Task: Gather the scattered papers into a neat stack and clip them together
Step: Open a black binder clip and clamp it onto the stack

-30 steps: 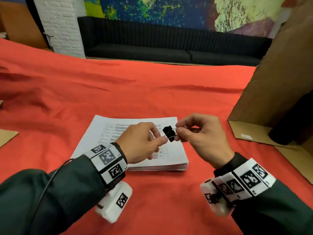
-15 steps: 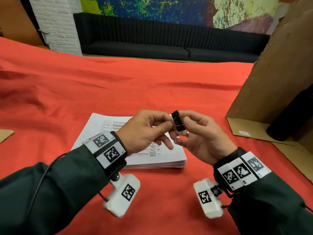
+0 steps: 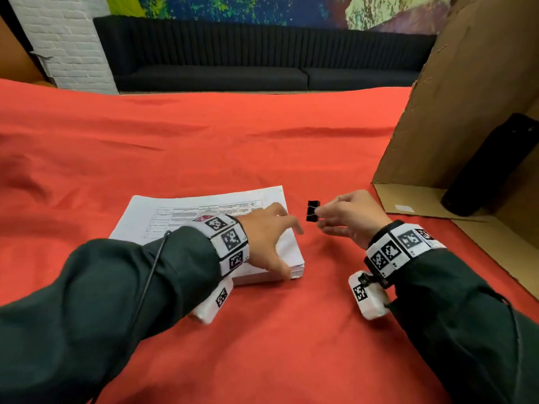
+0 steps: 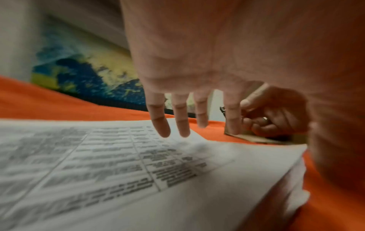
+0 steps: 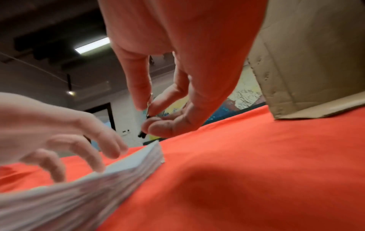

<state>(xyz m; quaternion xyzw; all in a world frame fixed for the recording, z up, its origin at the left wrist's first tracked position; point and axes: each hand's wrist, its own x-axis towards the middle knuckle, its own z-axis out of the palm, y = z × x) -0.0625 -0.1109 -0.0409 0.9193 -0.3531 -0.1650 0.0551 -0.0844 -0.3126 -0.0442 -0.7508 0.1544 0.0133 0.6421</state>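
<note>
A thick stack of printed papers lies on the red tablecloth, its edges squared up. My left hand is spread over the stack's right part, fingers straight in the left wrist view, with the thumb by the near right corner. My right hand hovers just right of the stack's far right corner and pinches a black binder clip by its wire handles. In the right wrist view the clip is mostly hidden behind my fingers, above the stack's corner.
A big open cardboard box stands at the right, one flap lying flat on the cloth close to my right hand. A black cylinder leans inside it. A dark sofa runs behind the table.
Both hands held the clip together over the stack before. My left hand has let go and come down onto the papers; my right hand has moved right with the clip.
</note>
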